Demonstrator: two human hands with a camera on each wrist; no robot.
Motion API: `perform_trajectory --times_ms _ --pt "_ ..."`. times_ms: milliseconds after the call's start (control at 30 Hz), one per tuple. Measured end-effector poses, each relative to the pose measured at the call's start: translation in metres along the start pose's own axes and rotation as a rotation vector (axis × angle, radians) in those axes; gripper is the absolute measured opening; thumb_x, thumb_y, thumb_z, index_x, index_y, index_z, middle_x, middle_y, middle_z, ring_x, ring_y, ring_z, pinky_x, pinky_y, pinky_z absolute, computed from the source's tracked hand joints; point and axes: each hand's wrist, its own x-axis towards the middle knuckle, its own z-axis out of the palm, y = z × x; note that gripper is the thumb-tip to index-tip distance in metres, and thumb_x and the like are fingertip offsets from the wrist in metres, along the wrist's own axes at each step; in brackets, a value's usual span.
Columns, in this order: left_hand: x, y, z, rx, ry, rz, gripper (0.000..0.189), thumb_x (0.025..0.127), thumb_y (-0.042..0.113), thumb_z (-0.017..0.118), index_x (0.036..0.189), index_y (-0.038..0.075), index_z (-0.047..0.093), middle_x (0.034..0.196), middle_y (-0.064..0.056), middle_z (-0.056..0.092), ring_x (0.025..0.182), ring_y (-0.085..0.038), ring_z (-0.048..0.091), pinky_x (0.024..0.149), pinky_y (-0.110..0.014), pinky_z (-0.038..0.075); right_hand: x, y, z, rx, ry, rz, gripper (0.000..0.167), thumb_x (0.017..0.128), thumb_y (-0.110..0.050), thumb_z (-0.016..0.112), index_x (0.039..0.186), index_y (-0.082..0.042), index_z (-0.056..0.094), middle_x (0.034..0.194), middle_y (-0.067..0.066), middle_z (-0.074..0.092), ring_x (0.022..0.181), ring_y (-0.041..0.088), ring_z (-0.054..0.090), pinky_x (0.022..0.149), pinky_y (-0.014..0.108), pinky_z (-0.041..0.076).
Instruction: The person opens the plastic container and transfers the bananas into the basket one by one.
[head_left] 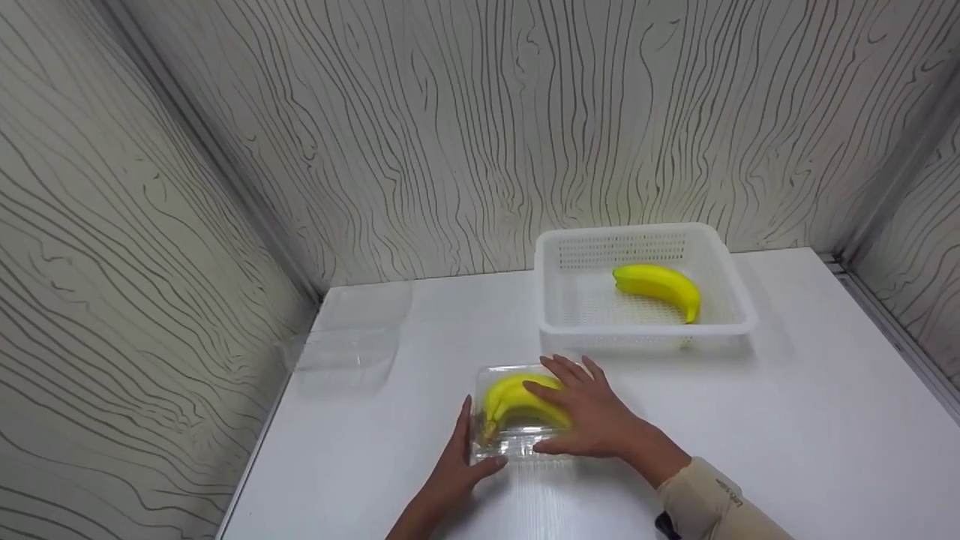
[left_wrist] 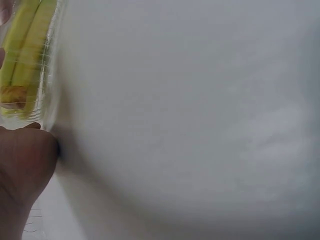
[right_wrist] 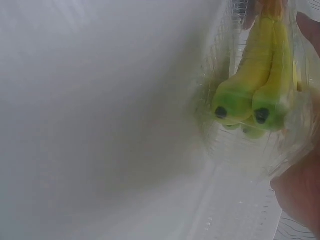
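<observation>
In the head view a bunch of yellow bananas [head_left: 517, 391] lies inside a clear plastic box [head_left: 517, 450] at the front middle of the white table. My left hand [head_left: 457, 461] holds the box's left end, fingers along its side and thumb at the front corner. Spread over the top and right end is my right hand [head_left: 596, 416], thumb near the front edge, fingertips at the back edge. The left wrist view shows the brown stem end [left_wrist: 14, 96] through the plastic. Green banana tips [right_wrist: 260, 112] with dark ends show in the right wrist view.
A white perforated basket [head_left: 645, 330] stands behind at the right, with a single banana [head_left: 660, 286] in it. Another clear plastic box [head_left: 345, 349], opened out, lies at the table's back left corner. Patterned wall panels [head_left: 450, 135] border the table [head_left: 360, 457].
</observation>
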Motion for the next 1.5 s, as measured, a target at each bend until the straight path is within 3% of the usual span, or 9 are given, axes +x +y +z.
perform_trajectory --times_ms 200,600,967,1200,1500 --pt "-0.0018 0.0039 0.0007 -0.012 -0.004 -0.046 0.126 0.085 0.053 0.085 0.174 0.029 -0.002 0.183 -0.015 0.007 0.168 -0.047 0.004 0.132 -0.074 0.009 -0.0007 -0.002 0.0001 0.016 -0.003 -0.003 0.088 0.081 -0.077 0.073 0.156 -0.033 0.056 0.174 0.012 0.037 0.162 0.041 0.032 0.129 0.075 0.015" --pt "0.0003 0.0019 0.0003 -0.012 0.0 -0.058 0.126 0.085 0.053 0.085 0.174 0.03 -0.001 0.182 -0.015 0.006 0.168 -0.047 0.004 0.132 -0.074 0.007 0.001 -0.0036 -0.001 0.009 -0.016 0.005 0.088 0.082 -0.075 0.074 0.157 -0.033 0.055 0.174 0.012 0.037 0.162 0.041 0.032 0.129 0.076 0.015" --pt "0.0 0.0015 -0.0003 -0.011 -0.009 -0.022 0.125 0.087 0.05 0.084 0.174 0.026 -0.002 0.182 -0.018 0.005 0.168 -0.047 0.003 0.132 -0.074 0.006 0.0003 -0.003 -0.0008 0.013 -0.02 0.029 0.089 0.081 -0.076 0.073 0.157 -0.035 0.055 0.175 0.011 0.036 0.163 0.039 0.031 0.13 0.075 0.014" --pt "-0.0011 0.0051 0.0017 0.02 0.001 -0.069 0.125 0.084 0.055 0.082 0.174 0.03 -0.002 0.182 -0.015 0.008 0.168 -0.047 0.006 0.131 -0.075 0.01 -0.0008 -0.0034 -0.0001 0.023 0.041 -0.017 0.088 0.08 -0.074 0.076 0.154 -0.03 0.059 0.171 0.015 0.042 0.159 0.043 0.037 0.126 0.078 0.019" --pt "-0.0008 0.0023 0.0011 0.014 0.008 -0.045 0.124 0.086 0.05 0.083 0.174 0.026 -0.001 0.182 -0.017 0.006 0.168 -0.048 0.005 0.132 -0.074 0.009 0.0004 -0.0028 0.0021 0.021 0.026 0.001 0.088 0.08 -0.073 0.077 0.155 -0.033 0.057 0.172 0.014 0.04 0.16 0.042 0.035 0.128 0.076 0.017"
